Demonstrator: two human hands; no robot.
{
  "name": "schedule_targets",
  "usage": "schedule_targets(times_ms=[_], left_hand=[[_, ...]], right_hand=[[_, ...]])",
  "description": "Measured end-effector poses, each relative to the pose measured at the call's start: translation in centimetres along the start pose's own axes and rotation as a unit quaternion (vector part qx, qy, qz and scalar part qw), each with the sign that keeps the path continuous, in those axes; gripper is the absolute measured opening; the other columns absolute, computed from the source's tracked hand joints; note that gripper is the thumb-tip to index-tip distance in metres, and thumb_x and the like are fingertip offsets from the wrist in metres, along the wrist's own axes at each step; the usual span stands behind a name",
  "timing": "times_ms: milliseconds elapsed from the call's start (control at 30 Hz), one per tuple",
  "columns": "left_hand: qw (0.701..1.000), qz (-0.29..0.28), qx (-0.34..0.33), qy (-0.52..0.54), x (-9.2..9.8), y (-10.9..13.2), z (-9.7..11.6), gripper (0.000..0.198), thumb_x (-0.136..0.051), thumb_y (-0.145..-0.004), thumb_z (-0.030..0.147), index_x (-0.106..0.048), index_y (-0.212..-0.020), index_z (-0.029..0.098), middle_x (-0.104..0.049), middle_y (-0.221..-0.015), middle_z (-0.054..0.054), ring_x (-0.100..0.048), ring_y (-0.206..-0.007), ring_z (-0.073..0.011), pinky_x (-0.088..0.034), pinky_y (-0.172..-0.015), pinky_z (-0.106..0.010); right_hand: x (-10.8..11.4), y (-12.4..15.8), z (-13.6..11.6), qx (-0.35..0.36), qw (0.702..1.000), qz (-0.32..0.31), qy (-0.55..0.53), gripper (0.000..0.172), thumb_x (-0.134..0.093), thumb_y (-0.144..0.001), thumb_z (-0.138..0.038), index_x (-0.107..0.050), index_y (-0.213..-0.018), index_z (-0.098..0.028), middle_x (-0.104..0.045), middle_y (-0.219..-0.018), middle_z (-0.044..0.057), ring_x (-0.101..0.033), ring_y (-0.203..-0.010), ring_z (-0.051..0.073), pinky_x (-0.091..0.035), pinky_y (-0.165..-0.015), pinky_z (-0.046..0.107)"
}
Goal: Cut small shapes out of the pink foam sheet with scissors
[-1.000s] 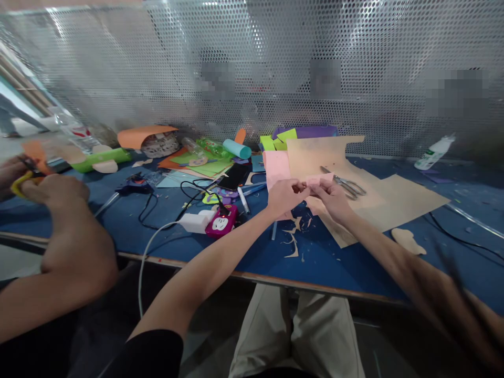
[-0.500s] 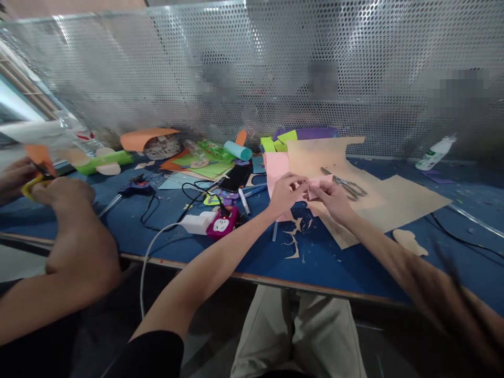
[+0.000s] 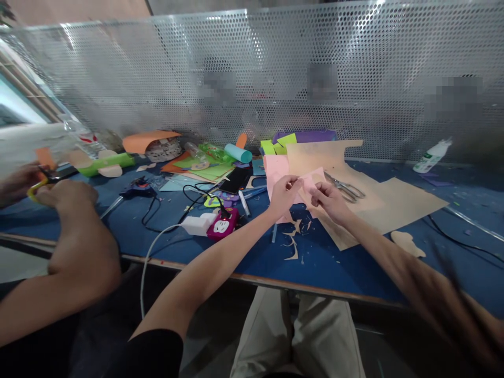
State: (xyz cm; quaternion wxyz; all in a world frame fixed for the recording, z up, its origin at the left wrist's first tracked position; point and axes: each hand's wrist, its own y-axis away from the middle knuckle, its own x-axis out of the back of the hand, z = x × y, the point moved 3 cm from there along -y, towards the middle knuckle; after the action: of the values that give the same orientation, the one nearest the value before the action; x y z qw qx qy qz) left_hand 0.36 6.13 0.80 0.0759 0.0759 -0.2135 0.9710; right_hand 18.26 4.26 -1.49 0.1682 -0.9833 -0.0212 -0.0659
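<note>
A small sheet of pink paper (image 3: 313, 177) is pinched between my two hands above the table. My left hand (image 3: 284, 197) holds its left edge, fingers closed. On the other side, my right hand (image 3: 331, 199) grips the paper between thumb and fingers. Behind the left hand stands a curled piece of pink paper (image 3: 274, 167). Scissors with metal handles (image 3: 350, 192) lie just beyond the right hand on tan paper (image 3: 378, 202). Thin paper scraps (image 3: 293, 245) are scattered below the hands.
At the left, a co-worker's hand (image 3: 65, 194) holds yellow-handled scissors (image 3: 36, 188) near orange paper. A magenta power adapter (image 3: 223, 224) with cables, a phone (image 3: 235, 180) and a white marker (image 3: 244, 202) lie left of my hands. A glue bottle (image 3: 433, 156) stands tilted at the right. A perforated metal panel (image 3: 252, 63) closes the back.
The pink paper between my hands has been turned and opened out, showing more of its surface. My right hand has shifted slightly. The co-worker's hands and scissors have moved a little.
</note>
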Motion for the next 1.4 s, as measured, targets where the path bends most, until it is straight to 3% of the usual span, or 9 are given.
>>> schedule_targets(times_ms=[200, 367, 467, 600, 700, 867, 1133, 1267, 1400], left_hand=[[0.995, -0.097, -0.014, -0.019, -1.3, 0.4, -0.4, 0.036, -0.057, -0.107, 0.049, -0.068, -0.094, 0.018, -0.074, -0.097, -0.007, -0.070, -0.095, -0.0180, -0.056, -0.088, -0.030], [0.998, -0.019, -0.033, 0.049, -1.5, 0.5, -0.3, 0.047, -0.037, -0.114, 0.060, -0.053, -0.093, 0.021, -0.072, -0.099, -0.008, -0.071, -0.099, -0.0173, -0.060, -0.095, -0.033], [0.996, 0.008, -0.005, 0.089, -1.2, 0.5, -0.3, 0.045, -0.032, -0.114, 0.062, -0.049, -0.101, 0.023, -0.073, -0.105, -0.009, -0.074, -0.090, -0.0154, -0.064, -0.086, -0.032], [0.998, -0.042, -0.017, 0.037, -0.6, 0.4, -0.2, 0.042, -0.044, -0.111, 0.062, -0.056, -0.112, 0.022, -0.069, -0.087, -0.002, -0.067, -0.066, -0.0132, -0.058, -0.066, -0.028], [0.991, -0.093, -0.074, -0.068, -0.3, 0.4, 0.1, 0.040, -0.050, -0.110, 0.057, -0.067, -0.113, 0.021, -0.072, -0.085, -0.003, -0.067, -0.067, -0.0152, -0.057, -0.071, -0.029], [0.971, -0.105, -0.154, -0.149, -0.2, 0.1, 0.8, 0.035, -0.051, -0.112, 0.046, -0.074, -0.115, 0.019, -0.079, -0.116, -0.012, -0.074, -0.103, -0.0236, -0.057, -0.094, -0.034], [0.968, -0.093, -0.161, -0.168, -0.1, -0.2, 0.2, 0.030, -0.053, -0.112, 0.044, -0.066, -0.101, 0.019, -0.073, -0.098, -0.008, -0.067, -0.090, -0.0206, -0.051, -0.086, -0.033], [0.967, -0.103, -0.169, -0.161, -0.3, -0.1, 0.3, 0.042, -0.051, -0.111, 0.056, -0.063, -0.095, 0.019, -0.067, -0.090, -0.007, -0.060, -0.081, -0.0192, -0.047, -0.078, -0.033], [0.967, -0.131, -0.154, -0.157, -0.7, 0.0, 0.2, 0.057, -0.046, -0.109, 0.067, -0.048, -0.075, 0.022, -0.052, -0.070, -0.001, -0.049, -0.067, -0.0169, -0.035, -0.066, -0.033]], right_hand=[[0.1, 0.0, -0.3, 0.022, 0.999, 0.023, 0.023, 0.037, -0.069, -0.082, -0.058, -0.055, -0.070, -0.026, -0.052, -0.051, -0.006, -0.045, -0.046, 0.012, -0.038, -0.052, 0.027], [0.4, 0.3, -1.0, 0.036, 0.998, 0.041, 0.030, 0.039, -0.074, -0.081, -0.051, -0.052, -0.062, -0.025, -0.053, -0.052, -0.005, -0.046, -0.048, 0.013, -0.040, -0.054, 0.028], [0.7, 0.3, -1.2, 0.047, 0.997, 0.063, 0.018, 0.037, -0.070, -0.084, -0.052, -0.052, -0.063, -0.026, -0.052, -0.052, -0.004, -0.046, -0.047, 0.013, -0.041, -0.054, 0.029], [1.2, 0.2, -1.3, 0.066, 0.991, 0.111, -0.017, 0.038, -0.040, -0.097, -0.057, -0.062, -0.088, -0.028, -0.060, -0.075, 0.000, -0.051, -0.053, 0.014, -0.044, -0.053, 0.030], [1.6, 0.2, -1.8, 0.080, 0.991, 0.111, 0.008, 0.033, -0.053, -0.091, -0.055, -0.067, -0.105, -0.029, -0.066, -0.093, 0.003, -0.059, -0.066, 0.017, -0.049, -0.059, 0.030], [1.7, 0.3, -2.5, 0.076, 0.989, 0.075, 0.099, 0.018, -0.072, -0.081, -0.040, -0.073, -0.077, -0.022, -0.068, -0.072, 0.002, -0.059, -0.065, 0.017, -0.046, -0.061, 0.029], [1.3, 0.4, -2.4, 0.054, 0.993, 0.048, 0.094, 0.018, -0.073, -0.079, -0.040, -0.074, -0.076, -0.022, -0.068, -0.070, 0.001, -0.058, -0.063, 0.016, -0.047, -0.059, 0.028], [1.6, 0.2, -1.8, 0.047, 0.994, 0.072, 0.073, 0.018, -0.070, -0.079, -0.040, -0.073, -0.078, -0.022, -0.065, -0.068, -0.001, -0.056, -0.059, 0.015, -0.047, -0.057, 0.027], [1.9, -0.2, -0.9, 0.034, 0.992, 0.112, 0.042, 0.018, -0.072, -0.077, -0.039, -0.073, -0.075, -0.022, -0.062, -0.063, -0.002, -0.052, -0.055, 0.013, -0.044, -0.054, 0.026]])
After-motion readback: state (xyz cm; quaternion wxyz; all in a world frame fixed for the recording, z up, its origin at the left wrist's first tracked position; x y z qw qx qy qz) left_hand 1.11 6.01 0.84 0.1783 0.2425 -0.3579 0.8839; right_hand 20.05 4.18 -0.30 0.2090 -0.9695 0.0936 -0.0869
